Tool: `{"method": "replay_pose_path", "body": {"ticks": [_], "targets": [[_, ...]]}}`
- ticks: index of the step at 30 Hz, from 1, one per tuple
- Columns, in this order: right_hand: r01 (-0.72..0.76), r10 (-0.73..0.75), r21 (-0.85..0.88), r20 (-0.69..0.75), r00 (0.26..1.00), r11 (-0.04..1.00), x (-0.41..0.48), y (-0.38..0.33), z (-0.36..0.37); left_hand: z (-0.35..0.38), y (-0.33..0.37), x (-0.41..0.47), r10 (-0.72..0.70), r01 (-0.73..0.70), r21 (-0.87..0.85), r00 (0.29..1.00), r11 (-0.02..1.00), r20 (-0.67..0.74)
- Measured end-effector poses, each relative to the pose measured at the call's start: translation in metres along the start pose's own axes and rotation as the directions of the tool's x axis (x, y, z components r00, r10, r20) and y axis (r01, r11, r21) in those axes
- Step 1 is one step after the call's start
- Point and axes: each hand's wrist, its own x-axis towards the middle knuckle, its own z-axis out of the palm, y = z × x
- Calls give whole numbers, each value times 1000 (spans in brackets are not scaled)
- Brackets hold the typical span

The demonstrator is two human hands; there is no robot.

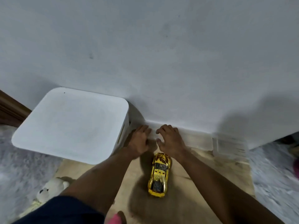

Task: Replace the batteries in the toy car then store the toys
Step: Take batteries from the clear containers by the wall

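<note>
A shiny yellow toy car [159, 173] stands on the tan floor between my forearms, its nose toward the wall. Just beyond it, a long clear plastic box [195, 140] lies against the skirting board. My left hand [139, 140] and my right hand [170, 139] are side by side on the box's left end, fingers curled over its top and thumbs at its near side. The frame is blurred, so what is inside the box cannot be made out.
A large white lidded bin [71, 125] stands left of my hands by the wall. A second clear box [229, 145] lies to the right. A white plush toy [51, 189] lies at lower left. Grey fluffy rugs [275, 173] flank the floor strip.
</note>
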Motion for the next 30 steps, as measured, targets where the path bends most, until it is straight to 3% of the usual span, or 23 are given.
{"method": "replay_pose_path", "body": {"ticks": [2,6,12,17,22,27,30], "targets": [[8,3,-91,120,993,996,16,-6,-2,-5,-4,5,-31,31,-19,999,999,8],[9,29,-253,146,989,967,30,-20,2,-10,-3,12,-78,76,41,996,996,32],[-3,44,-255,157,987,967,24,-31,4,-8,4,16,-98,83,220,993,972,59],[-2,46,-268,158,986,963,25,-30,8,-12,6,18,-92,82,198,995,977,40],[-20,55,-328,98,994,945,19,-23,5,-29,5,20,-46,22,264,995,964,85],[-57,74,-335,40,996,940,17,-18,-4,-52,10,25,-90,78,209,995,975,52],[-87,63,-255,-102,993,963,9,-15,-10,-65,13,30,-121,119,149,993,982,10]]}}
